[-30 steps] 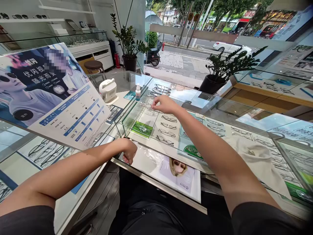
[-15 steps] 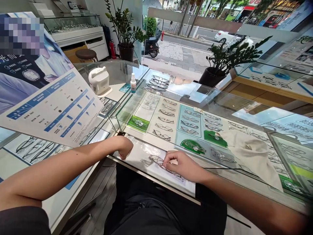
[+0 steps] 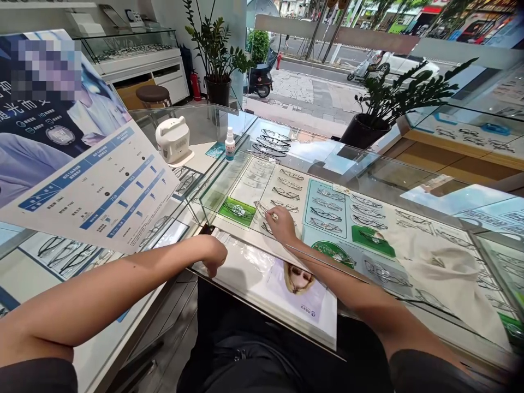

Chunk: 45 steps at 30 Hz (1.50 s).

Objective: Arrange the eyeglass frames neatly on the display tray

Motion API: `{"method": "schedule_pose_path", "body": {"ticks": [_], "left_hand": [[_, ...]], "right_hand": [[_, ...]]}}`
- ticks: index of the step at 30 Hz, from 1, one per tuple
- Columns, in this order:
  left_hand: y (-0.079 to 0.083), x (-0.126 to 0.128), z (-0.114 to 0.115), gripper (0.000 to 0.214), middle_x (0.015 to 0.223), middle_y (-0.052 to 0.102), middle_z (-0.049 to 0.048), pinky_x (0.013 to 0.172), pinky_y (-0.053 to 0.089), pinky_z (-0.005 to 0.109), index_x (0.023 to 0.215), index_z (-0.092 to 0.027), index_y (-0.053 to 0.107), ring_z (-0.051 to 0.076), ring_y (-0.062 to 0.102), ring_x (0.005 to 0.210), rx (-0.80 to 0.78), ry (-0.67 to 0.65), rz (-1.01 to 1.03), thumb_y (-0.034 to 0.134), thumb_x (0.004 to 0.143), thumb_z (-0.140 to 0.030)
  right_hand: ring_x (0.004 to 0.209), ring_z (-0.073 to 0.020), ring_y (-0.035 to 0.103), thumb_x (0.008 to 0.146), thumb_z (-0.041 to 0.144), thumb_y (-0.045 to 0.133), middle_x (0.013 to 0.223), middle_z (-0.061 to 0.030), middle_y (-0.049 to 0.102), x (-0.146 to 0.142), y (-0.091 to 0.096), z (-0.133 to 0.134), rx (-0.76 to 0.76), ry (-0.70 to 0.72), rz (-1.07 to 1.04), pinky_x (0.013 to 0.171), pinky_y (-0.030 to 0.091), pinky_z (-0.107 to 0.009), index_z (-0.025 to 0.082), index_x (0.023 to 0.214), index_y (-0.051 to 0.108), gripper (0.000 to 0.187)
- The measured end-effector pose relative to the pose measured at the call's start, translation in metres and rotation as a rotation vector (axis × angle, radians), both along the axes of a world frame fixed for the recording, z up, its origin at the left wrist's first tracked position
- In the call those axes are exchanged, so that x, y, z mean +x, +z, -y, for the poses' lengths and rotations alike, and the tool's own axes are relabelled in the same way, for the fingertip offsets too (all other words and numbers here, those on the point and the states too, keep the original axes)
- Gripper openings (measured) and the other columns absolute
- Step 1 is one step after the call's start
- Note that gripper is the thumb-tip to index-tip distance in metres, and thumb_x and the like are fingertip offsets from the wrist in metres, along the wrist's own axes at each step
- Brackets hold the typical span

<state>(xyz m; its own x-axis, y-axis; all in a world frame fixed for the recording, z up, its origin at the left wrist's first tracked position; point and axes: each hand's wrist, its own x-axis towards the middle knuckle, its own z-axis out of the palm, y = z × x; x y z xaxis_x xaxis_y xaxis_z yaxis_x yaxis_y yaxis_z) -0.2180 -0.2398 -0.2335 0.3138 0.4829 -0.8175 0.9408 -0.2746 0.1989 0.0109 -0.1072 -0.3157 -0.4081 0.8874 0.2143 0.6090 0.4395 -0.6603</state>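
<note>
My right hand [image 3: 281, 222] reaches over the glass display case and pinches a pair of eyeglasses [image 3: 261, 208] above the rows of frames on the pale tray. My left hand [image 3: 212, 254] is curled with its fingers pointing down, by the left end of the pulled-out drawer [image 3: 249, 273]; what its fingers close on, if anything, is hidden. A printed card with a person's picture [image 3: 298, 281] lies in that drawer under a clear sheet. Behind my right hand lie a green card [image 3: 237, 212] and several eyeglasses [image 3: 286, 192].
A large price board [image 3: 102, 191] leans at the left. On the counter stand a white device [image 3: 174, 141] and a spray bottle [image 3: 230, 145]. A beige cloth [image 3: 442, 262] covers part of the case at the right. Potted plants [image 3: 364, 130] stand by the window.
My right hand has lifted the eyeglasses from the drawer and moved them forward over the display tray, baring the printed card. My left hand has stayed by the drawer's left end.
</note>
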Motion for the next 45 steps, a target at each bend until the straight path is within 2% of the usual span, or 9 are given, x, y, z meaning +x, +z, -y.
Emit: {"method": "schedule_pose_path", "body": {"ticks": [3, 6, 10, 16, 20, 26, 34, 39, 45], "left_hand": [[0.009, 0.004, -0.003, 0.035, 0.053, 0.062, 0.0005, 0.075, 0.058, 0.038, 0.052, -0.021, 0.060, 0.021, 0.061, 0.059, -0.100, -0.023, -0.073, 0.094, 0.055, -0.029], [0.012, 0.006, -0.003, 0.035, 0.049, 0.057, -0.0017, 0.071, 0.055, 0.037, 0.052, -0.022, 0.057, 0.019, 0.055, 0.054, -0.155, -0.011, -0.036, 0.091, 0.060, -0.024], [0.004, 0.006, -0.002, 0.043, 0.044, 0.050, -0.0024, 0.068, 0.052, 0.036, 0.047, -0.022, 0.049, 0.018, 0.049, 0.052, -0.214, -0.071, 0.000, 0.086, 0.067, -0.016], [-0.004, -0.001, -0.001, 0.040, 0.048, 0.055, 0.0033, 0.070, 0.053, 0.041, 0.044, -0.022, 0.049, 0.025, 0.058, 0.058, -0.281, -0.067, 0.061, 0.081, 0.068, -0.017], [-0.002, -0.005, 0.000, 0.036, 0.050, 0.056, 0.0032, 0.069, 0.049, 0.039, 0.048, -0.022, 0.051, 0.025, 0.057, 0.061, -0.273, -0.018, 0.107, 0.082, 0.066, -0.018], [0.006, 0.001, -0.001, 0.017, 0.063, 0.066, 0.0084, 0.077, 0.052, 0.043, 0.065, -0.021, 0.070, 0.030, 0.067, 0.074, -0.269, -0.158, 0.065, 0.075, 0.080, -0.028], [0.010, 0.006, -0.001, 0.013, 0.063, 0.068, 0.0079, 0.070, 0.053, 0.040, 0.068, -0.021, 0.075, 0.028, 0.065, 0.068, -0.229, -0.202, 0.019, 0.076, 0.080, -0.025], [0.007, 0.003, -0.001, 0.036, 0.053, 0.058, 0.0056, 0.068, 0.050, 0.038, 0.048, -0.022, 0.055, 0.027, 0.063, 0.065, -0.219, -0.108, 0.074, 0.081, 0.073, -0.018], [0.016, 0.003, -0.003, 0.040, 0.054, 0.057, 0.0052, 0.080, 0.052, 0.039, 0.050, -0.023, 0.050, 0.030, 0.067, 0.077, -0.247, -0.064, 0.063, 0.078, 0.078, -0.020]], "right_hand": [[0.111, -0.0298, 0.065, 0.106, 0.031, 0.053, 0.108, -0.0130, 0.076, -0.020, -0.002, -0.025, 0.067, -0.032, 0.052, 0.102, 0.048, -0.042, 0.020, 0.095, 0.073, 0.025], [0.115, -0.0294, 0.063, 0.109, 0.029, 0.050, 0.116, -0.0145, 0.075, -0.045, 0.001, -0.054, 0.072, 0.009, 0.229, 0.103, 0.046, -0.041, 0.017, 0.105, 0.077, 0.030], [0.124, -0.0307, 0.058, 0.111, 0.027, 0.048, 0.127, -0.0180, 0.074, -0.083, 0.006, -0.089, 0.089, 0.112, 0.504, 0.107, 0.040, -0.043, 0.015, 0.116, 0.082, 0.037], [0.125, -0.0328, 0.057, 0.105, 0.021, 0.055, 0.128, -0.0205, 0.075, -0.124, -0.007, -0.108, 0.076, 0.214, 0.608, 0.110, 0.036, -0.045, 0.012, 0.110, 0.086, 0.033], [0.125, -0.0334, 0.057, 0.102, 0.023, 0.060, 0.126, -0.0193, 0.076, -0.127, -0.012, -0.106, 0.049, 0.256, 0.649, 0.112, 0.036, -0.046, 0.014, 0.107, 0.087, 0.029], [0.127, -0.0344, 0.057, 0.104, 0.030, 0.061, 0.130, -0.0188, 0.075, -0.123, -0.010, -0.103, 0.016, 0.283, 0.660, 0.115, 0.036, -0.050, 0.017, 0.106, 0.087, 0.030], [0.129, -0.0347, 0.057, 0.105, 0.030, 0.060, 0.131, -0.0172, 0.076, -0.125, -0.010, -0.100, 0.003, 0.282, 0.669, 0.117, 0.034, -0.052, 0.019, 0.107, 0.088, 0.030], [0.129, -0.0345, 0.057, 0.108, 0.042, 0.059, 0.132, -0.0165, 0.075, -0.123, -0.006, -0.099, -0.008, 0.281, 0.668, 0.116, 0.035, -0.050, 0.019, 0.106, 0.087, 0.036], [0.132, -0.0346, 0.057, 0.110, 0.037, 0.047, 0.137, -0.0167, 0.075, -0.118, -0.006, -0.107, -0.022, 0.253, 0.672, 0.117, 0.036, -0.050, 0.018, 0.112, 0.085, 0.043]]}}
